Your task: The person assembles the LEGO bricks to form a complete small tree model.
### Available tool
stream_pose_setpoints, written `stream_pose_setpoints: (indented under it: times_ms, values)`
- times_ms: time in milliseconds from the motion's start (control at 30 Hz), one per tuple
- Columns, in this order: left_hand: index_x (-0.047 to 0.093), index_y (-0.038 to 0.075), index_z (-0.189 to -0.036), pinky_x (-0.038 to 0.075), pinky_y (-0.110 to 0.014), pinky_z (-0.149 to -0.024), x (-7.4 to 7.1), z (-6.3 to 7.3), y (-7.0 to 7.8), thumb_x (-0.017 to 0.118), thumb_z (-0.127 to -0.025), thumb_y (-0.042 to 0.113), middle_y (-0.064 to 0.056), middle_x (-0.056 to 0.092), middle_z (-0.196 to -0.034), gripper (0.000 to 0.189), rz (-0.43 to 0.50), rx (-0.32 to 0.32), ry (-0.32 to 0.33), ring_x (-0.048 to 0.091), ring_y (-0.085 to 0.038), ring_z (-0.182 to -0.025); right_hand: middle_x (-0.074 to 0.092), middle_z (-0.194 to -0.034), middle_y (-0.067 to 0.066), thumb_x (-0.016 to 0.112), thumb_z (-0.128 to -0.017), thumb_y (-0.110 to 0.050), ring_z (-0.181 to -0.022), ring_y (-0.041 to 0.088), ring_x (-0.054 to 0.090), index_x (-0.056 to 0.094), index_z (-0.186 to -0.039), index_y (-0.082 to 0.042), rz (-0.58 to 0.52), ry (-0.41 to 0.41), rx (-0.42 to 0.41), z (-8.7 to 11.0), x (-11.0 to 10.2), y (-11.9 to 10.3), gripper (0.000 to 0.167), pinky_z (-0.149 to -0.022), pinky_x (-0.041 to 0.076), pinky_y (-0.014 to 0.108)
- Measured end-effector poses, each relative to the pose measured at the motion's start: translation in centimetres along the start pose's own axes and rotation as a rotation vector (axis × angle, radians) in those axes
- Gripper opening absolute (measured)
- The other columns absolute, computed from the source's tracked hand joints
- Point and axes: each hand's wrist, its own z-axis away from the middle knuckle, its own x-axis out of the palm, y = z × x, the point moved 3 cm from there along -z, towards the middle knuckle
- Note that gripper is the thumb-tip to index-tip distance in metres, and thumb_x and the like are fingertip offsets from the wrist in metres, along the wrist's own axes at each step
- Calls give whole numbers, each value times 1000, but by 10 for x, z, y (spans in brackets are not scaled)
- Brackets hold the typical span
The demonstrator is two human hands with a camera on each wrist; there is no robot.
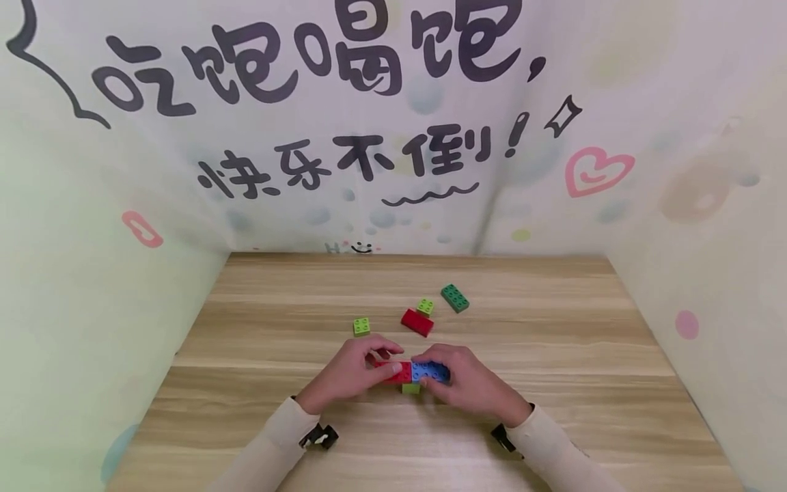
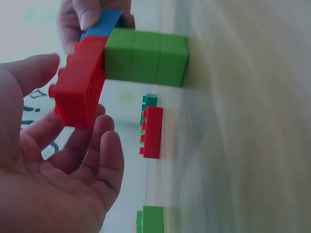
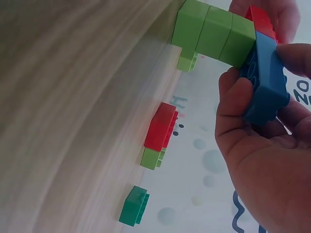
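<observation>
Three light green toy bricks form an upright column (image 2: 146, 57) on the table. On top, a red brick (image 2: 80, 85) and a blue brick (image 3: 271, 80) lie end to end, reaching out to the left and right. My right hand (image 1: 470, 379) holds the blue brick between thumb and fingers. Around the red brick is my left hand (image 1: 350, 369), its thumb near the studded top and its fingers loosely bent below, without a clear grip. From the head view, the two top bricks hide most of the column (image 1: 410, 389).
Beyond the hands, a loose red brick (image 1: 417, 322) lies against a small light green brick (image 1: 425, 306). A dark green brick (image 1: 455, 298) is farther back to the right. Another light green brick (image 1: 361, 326) sits left of them. Printed walls enclose the wooden table (image 1: 277, 294).
</observation>
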Motion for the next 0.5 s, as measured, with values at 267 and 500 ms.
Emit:
stream_pose_setpoints:
  times_ms: [267, 500]
  values:
    - [74, 10, -128, 60, -29, -91, -11, -25, -4, 68, -105, 34, 1, 74, -123, 33, 17, 2, 89, 69, -15, -108, 72, -120, -10, 73, -102, -28, -97, 5, 62, 71, -133, -16, 5, -8, -12, 1, -1, 2, 33, -85, 56, 24]
    - [72, 10, -131, 60, -42, -99, -18, -52, -8, 72, -103, 25, -4, 69, -128, 32, 26, 14, 143, 69, -24, -117, 72, -120, -11, 72, -102, -30, -98, 4, 62, 70, -134, -18, 15, -12, -10, 1, -1, 3, 34, -87, 56, 25]
